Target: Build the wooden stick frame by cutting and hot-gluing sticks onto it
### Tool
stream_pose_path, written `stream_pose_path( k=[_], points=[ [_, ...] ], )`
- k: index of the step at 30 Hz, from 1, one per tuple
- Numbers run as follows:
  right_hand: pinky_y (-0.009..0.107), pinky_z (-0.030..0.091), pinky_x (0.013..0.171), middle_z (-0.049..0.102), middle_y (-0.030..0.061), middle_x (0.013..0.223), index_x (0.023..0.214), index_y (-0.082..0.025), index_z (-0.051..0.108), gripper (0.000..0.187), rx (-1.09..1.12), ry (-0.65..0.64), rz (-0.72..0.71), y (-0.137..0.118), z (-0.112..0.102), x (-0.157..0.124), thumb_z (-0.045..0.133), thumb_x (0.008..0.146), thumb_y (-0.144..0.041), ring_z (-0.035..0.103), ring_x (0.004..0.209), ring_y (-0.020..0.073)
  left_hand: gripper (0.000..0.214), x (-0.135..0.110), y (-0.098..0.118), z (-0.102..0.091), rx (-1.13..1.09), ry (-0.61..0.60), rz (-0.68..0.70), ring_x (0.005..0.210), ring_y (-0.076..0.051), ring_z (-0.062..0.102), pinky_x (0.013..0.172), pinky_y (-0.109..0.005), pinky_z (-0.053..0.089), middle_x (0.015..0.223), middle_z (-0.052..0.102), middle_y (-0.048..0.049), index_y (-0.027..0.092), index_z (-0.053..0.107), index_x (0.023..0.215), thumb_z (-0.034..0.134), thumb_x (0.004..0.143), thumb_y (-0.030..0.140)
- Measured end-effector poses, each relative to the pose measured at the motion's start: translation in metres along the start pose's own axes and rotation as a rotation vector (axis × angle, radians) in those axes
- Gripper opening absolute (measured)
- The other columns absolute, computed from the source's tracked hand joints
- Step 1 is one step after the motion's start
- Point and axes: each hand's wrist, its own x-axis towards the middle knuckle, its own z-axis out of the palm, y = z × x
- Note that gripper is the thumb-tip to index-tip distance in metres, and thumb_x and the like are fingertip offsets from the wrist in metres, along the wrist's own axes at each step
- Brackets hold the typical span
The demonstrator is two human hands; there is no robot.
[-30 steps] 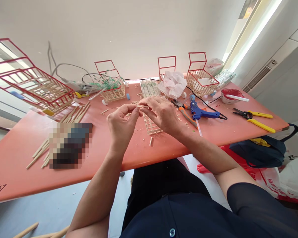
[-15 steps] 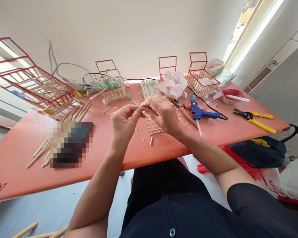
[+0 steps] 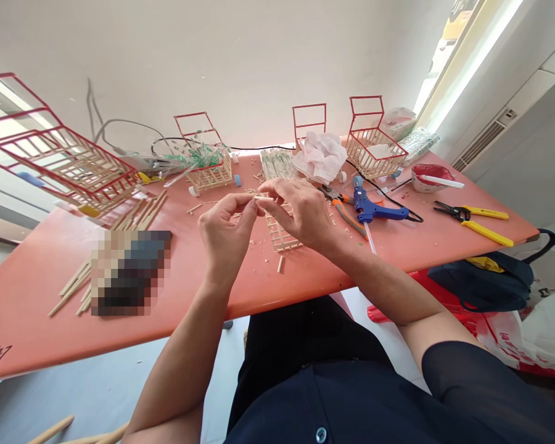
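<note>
A short pale wooden stick (image 3: 264, 198) spans the fingertips of both hands above the table. My left hand (image 3: 226, 229) pinches one end between thumb and forefinger. With its fingers curled, my right hand (image 3: 305, 213) grips the other end, partly hiding it. Beneath the right hand lies a small wooden stick lattice (image 3: 282, 234), its far part covered by the hand. A cut stick piece (image 3: 280, 264) rests in front of the lattice.
Blue glue gun (image 3: 374, 209), orange-handled pliers (image 3: 351, 219) and yellow-handled wire strippers (image 3: 478, 222) lie to the right. Red-rimmed stick carts (image 3: 208, 172) stand along the back. Loose sticks (image 3: 76, 280) and a pixelated dark object (image 3: 132, 277) are on the left.
Both hands have tilted slightly and shifted a little left, so more of the stick shows between the fingertips. The view has also shifted slightly.
</note>
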Motion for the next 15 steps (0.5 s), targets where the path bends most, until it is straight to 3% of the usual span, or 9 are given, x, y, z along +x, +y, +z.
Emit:
stream_pose_path(
  k=[4,15],
  points=[
    [0.031,0.044,0.093,0.081,0.0075,0.106,0.11,-0.019,0.074,0.043,-0.035,-0.052,0.044,0.0009,-0.0003,0.0004,0.04,0.12,-0.043,0.072,0.1,0.0206,0.01,-0.0003,0.0032,-0.0014,0.09,0.022,0.047,0.082,-0.019,0.078,0.083,-0.03,0.058,0.082,0.082,-0.0005,0.023,0.08,0.09,0.073,0.096,0.028],
    [0.028,0.043,0.085,0.08,0.0051,0.096,0.109,-0.019,0.073,0.045,0.017,-0.051,0.068,0.0051,0.0008,0.0015,0.043,0.118,-0.052,0.07,0.086,0.0173,0.016,0.0056,-0.0056,-0.0063,-0.047,-0.063,0.004,0.079,-0.018,0.077,0.082,-0.031,0.061,0.082,0.081,-0.0028,0.023,0.079,0.089,0.073,0.096,0.035]
  ],
)
